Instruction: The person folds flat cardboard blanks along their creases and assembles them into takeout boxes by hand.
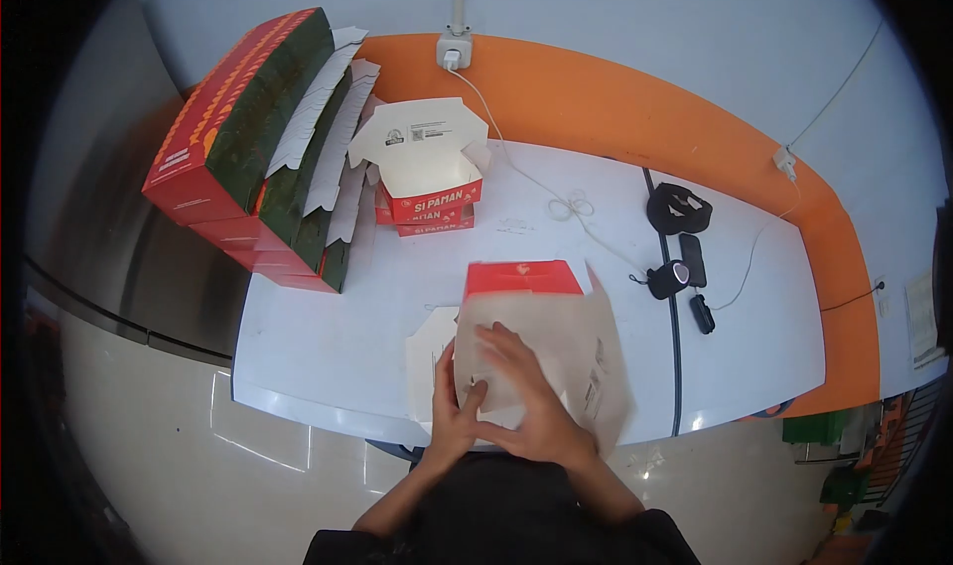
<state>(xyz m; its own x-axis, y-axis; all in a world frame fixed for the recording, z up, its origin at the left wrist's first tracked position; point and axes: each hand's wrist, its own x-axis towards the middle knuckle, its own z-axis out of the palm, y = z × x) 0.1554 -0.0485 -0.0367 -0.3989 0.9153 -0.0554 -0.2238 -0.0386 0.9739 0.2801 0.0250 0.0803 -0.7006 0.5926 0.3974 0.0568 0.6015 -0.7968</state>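
A folding cardboard food box (526,342), partly opened out, lies in front of me at the table's near edge. Its far wall is red on the outside, and the pale inner side faces up, slightly smeared by motion. My left hand (454,416) is at its left side, fingers along the outer edge and thumb on the inner side, gripping the card. Over the middle of the box, my right hand (536,406) is blurred, its fingers stretched out and apart with nothing seen in them. Under the left side, a pale printed flap (422,356) sticks out.
Made-up red boxes (434,203) are stacked behind, the top one with its lid up. Flat red and green cartons (243,133) pile at the back left. On the right lie a black pouch (679,209), a phone (692,259), a small speaker (668,279) and cables.
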